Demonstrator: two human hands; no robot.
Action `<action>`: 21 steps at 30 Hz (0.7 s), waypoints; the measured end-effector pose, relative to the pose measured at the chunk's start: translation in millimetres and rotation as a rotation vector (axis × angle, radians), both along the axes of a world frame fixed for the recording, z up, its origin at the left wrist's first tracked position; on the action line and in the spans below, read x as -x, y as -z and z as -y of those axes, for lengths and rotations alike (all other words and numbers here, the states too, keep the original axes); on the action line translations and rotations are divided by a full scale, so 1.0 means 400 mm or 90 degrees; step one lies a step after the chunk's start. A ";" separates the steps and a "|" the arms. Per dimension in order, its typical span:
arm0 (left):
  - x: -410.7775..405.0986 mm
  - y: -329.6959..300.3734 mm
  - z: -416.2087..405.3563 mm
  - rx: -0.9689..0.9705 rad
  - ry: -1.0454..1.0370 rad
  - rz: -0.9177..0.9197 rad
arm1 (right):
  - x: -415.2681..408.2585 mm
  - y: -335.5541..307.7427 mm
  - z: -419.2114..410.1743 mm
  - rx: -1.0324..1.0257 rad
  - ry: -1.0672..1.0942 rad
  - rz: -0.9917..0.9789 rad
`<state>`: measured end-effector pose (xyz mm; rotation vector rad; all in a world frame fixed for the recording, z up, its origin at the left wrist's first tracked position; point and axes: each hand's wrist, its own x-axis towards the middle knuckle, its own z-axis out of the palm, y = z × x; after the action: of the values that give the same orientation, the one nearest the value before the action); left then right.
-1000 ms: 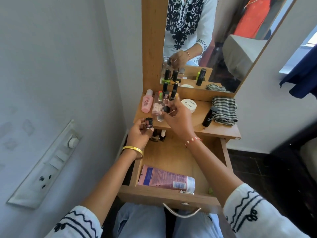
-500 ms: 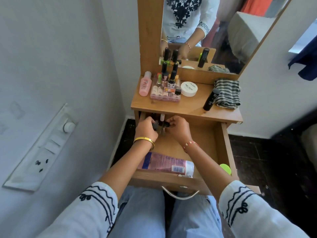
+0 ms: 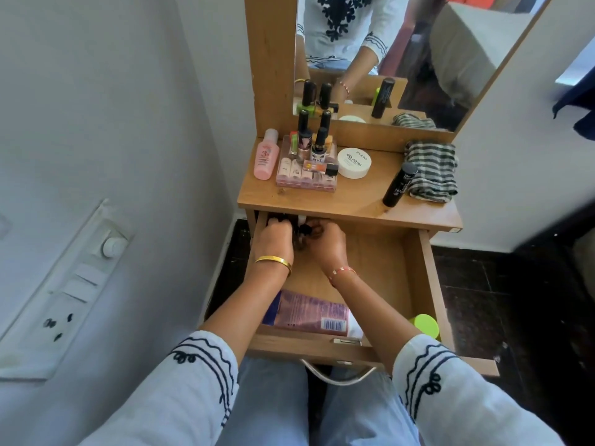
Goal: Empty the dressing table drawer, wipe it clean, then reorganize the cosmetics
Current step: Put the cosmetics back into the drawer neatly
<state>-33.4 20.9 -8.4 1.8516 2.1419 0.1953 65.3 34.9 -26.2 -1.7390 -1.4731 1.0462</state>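
Both hands are deep at the back of the open drawer [image 3: 415, 268], right under the tabletop [image 3: 354, 201]. The left hand [image 3: 275, 239] has its fingers curled down over small dark bottles [image 3: 302, 231] there, and the right hand [image 3: 326, 243] curls in from the other side, fingertips on the same cluster. Exactly which bottle each one grips, I cannot tell, the tabletop's edge shadows them.

Nearer the front of the drawer, a pink tube [image 3: 309, 315] lies on its side between the forearms, and a lime-green cap [image 3: 425, 325] sits in the front right corner.

Up on the tabletop: a pink bottle [image 3: 266, 156] at the left, a clear organiser [image 3: 306, 175] with nail polishes just beside it, a white round jar [image 3: 354, 162], a black stick [image 3: 399, 185] standing tilted, touching a striped cloth [image 3: 433, 170]. The mirror [image 3: 402, 53] rises behind. A white switch panel [image 3: 70, 284] is on the wall to the left.
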 end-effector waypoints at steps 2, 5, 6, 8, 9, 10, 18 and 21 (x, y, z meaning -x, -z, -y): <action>-0.004 -0.002 -0.005 0.000 -0.001 -0.004 | 0.001 0.006 -0.004 0.007 -0.015 0.015; -0.006 0.000 -0.004 -0.014 -0.006 -0.015 | 0.005 0.016 -0.005 0.017 -0.033 0.029; -0.005 0.000 -0.004 -0.017 -0.008 -0.016 | 0.006 0.020 -0.007 0.016 -0.031 0.030; -0.004 0.001 -0.004 -0.020 -0.014 -0.012 | 0.009 0.025 -0.010 0.013 -0.027 0.029; -0.003 0.001 -0.005 -0.022 -0.017 -0.007 | 0.011 0.025 -0.012 0.012 -0.027 0.029; -0.002 0.000 -0.006 -0.025 -0.022 0.002 | 0.013 0.026 -0.014 0.011 -0.027 0.028; 0.008 0.000 0.004 -0.054 -0.074 0.086 | 0.002 0.020 -0.004 0.021 -0.012 0.044; 0.012 0.001 0.009 -0.058 -0.066 0.087 | 0.000 0.013 0.009 0.015 -0.029 0.047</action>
<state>-38.1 17.2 -8.8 1.7217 2.1684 0.4367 65.2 31.4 -31.3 -1.7856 -1.5592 1.0366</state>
